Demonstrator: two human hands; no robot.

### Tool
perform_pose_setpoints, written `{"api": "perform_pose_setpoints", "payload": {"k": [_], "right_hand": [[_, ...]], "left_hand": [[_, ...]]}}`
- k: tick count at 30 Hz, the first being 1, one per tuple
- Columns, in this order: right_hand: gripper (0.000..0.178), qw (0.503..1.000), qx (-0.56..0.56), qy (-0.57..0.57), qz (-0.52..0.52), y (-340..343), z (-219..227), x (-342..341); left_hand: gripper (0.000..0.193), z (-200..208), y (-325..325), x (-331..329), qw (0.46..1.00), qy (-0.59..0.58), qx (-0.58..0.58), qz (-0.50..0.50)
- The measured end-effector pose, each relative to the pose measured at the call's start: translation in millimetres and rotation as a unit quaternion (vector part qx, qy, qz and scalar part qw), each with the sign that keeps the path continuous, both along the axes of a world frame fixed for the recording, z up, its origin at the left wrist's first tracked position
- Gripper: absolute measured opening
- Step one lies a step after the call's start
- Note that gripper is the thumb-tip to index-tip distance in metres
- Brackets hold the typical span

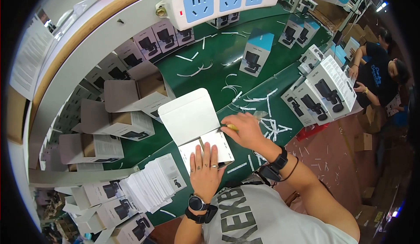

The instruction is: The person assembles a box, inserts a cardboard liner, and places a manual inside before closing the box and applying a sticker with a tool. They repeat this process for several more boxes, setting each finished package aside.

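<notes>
In front of me lies a white carton with its large lid flap folded open toward the far left. My left hand rests flat across the carton's near side, fingers stretched out, with a ring on one finger. At the carton's far right corner, my right hand is closed around a small yellow tool. Most of this tool is hidden by the fingers, so its exact kind does not show. Thin white paper strips lie scattered beside my right hand.
A stack of white leaflets lies at the left, near open cartons. Closed printed boxes stand at the right. One blue-topped box stands on the green surface. A power strip hangs overhead. A co-worker works at far right.
</notes>
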State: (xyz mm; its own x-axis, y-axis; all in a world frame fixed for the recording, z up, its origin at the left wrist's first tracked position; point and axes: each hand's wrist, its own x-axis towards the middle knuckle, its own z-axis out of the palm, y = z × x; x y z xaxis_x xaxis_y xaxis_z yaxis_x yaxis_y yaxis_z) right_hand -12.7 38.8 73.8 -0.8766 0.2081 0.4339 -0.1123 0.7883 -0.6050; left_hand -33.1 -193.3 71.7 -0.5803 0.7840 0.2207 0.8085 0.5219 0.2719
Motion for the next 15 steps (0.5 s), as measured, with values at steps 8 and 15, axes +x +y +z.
{"api": "perform_pose_setpoints", "payload": {"k": [8,15], "right_hand": [[0.010,0.997,0.074,-0.005,0.028,8,-1,5],[0.016,0.994,-0.018,-0.069,0.083,4,21,26]], "left_hand": [[0.081,5,1,1,1.000,0.001,0.011,0.014],[0.077,4,1,2,1.000,-0.012,0.003,0.016]]}}
